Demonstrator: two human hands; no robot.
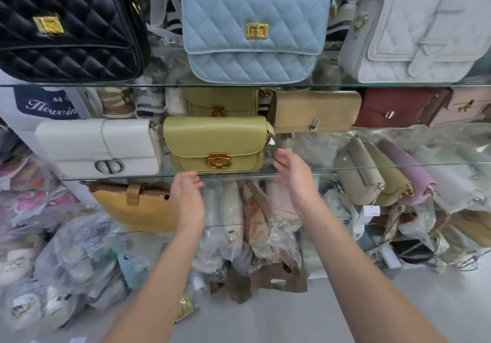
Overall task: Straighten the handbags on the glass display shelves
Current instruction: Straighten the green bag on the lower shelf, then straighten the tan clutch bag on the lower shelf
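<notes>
An olive-green handbag [216,140] with a gold clasp stands upright at the front of the middle glass shelf [372,168]. My left hand [186,196] hovers just below its lower left corner, fingers relaxed and empty. My right hand [292,174] is beside its lower right corner, palm turned inward, fingers straight, holding nothing. A white handbag [98,147] stands to the left of the green one. A tan clutch [316,111] and a second green bag [221,102] sit behind. On the top shelf stand a black quilted bag [69,24], a light-blue quilted bag [255,29] and a grey bag [414,34].
A dark red bag [398,107] and a pink bag [467,105] stand at the right of the middle shelf. A yellow bag [135,207], taupe, olive and lilac pouches [382,175] lie on lower shelves. Plastic-wrapped goods [79,257] crowd the floor below.
</notes>
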